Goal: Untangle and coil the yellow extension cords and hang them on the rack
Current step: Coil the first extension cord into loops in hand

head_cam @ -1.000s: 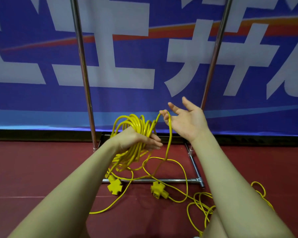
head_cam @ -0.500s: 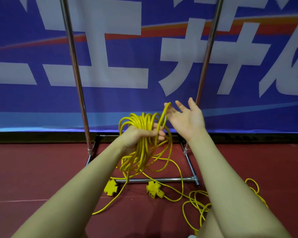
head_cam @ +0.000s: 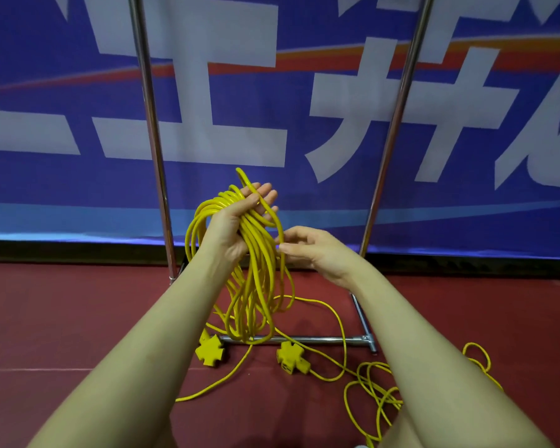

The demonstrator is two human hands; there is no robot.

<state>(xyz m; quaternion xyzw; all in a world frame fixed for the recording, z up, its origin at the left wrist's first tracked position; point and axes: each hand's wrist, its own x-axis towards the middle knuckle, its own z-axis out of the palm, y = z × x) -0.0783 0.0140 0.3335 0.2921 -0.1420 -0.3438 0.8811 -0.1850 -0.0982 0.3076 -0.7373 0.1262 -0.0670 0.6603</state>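
Note:
A coil of yellow extension cord [head_cam: 254, 286] hangs in long loops from my left hand [head_cam: 228, 227], which holds it palm up with the thumb laid over the strands. Just to the right, my right hand [head_cam: 317, 253] pinches a single strand of the same cord beside the coil. The loops reach down to the floor in front of the rack's base bar [head_cam: 324, 340]. Two yellow socket blocks [head_cam: 209, 350] [head_cam: 291, 356] lie on the red floor below. More loose cord [head_cam: 374, 396] is tangled on the floor at the lower right.
The metal rack has two upright poles, a left pole [head_cam: 149, 124] and a right pole [head_cam: 398, 108], rising out of view. Behind it hangs a blue banner [head_cam: 272, 108] with white characters. A black strip runs along the wall's foot.
My left hand has lifted the coil and turned palm up. My right hand has dropped from above the coil and closed its fingers on one strand at the coil's right side.

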